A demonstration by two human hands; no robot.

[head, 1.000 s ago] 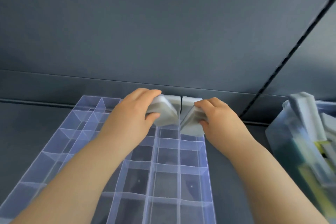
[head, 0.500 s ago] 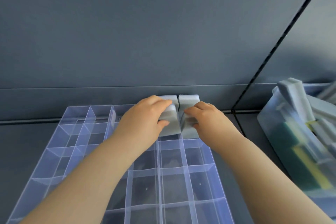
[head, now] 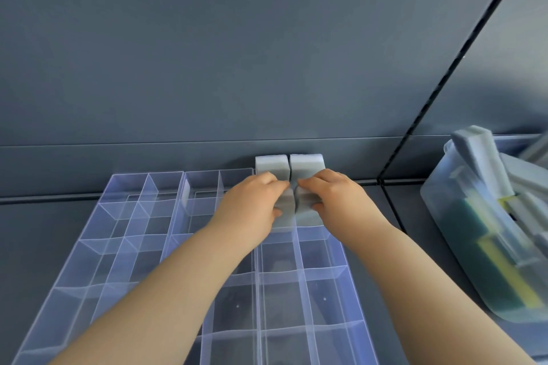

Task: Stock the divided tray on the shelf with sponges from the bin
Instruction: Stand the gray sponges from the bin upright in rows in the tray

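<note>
We grip 2 grey sponges, 1 in each hand, at the far right corner of the clear divided tray (head: 118,246). Our left hand (head: 252,207) is clamped on the left sponge (head: 271,167): its fingers (head: 275,185) curl over the near face and the thumb pinches from below. Our right hand (head: 335,201) is clamped the same way on the right sponge (head: 305,166), with its fingers (head: 311,184) curled across the front.

The 2 sponges stand upright side by side in the 2 rightmost compartments of the tray's far row. Only a thin dark line shows between them, and our fingertips nearly meet at that line. The tops of both sponges rise above the tray's rim, close to the grey back wall (head: 267,53).

The tray lies flat on the dark grey shelf (head: 44,231), and its near compartments hold nothing but their clear dividers.

To our right, apart from the tray, a clear plastic bin (head: 444,210) sits on the same shelf. Grey sponges (head: 480,157) stick up out of it at a tilt, and a green and yellow sponge (head: 489,246) shows through its wall. The bin looks blurred.
</note>
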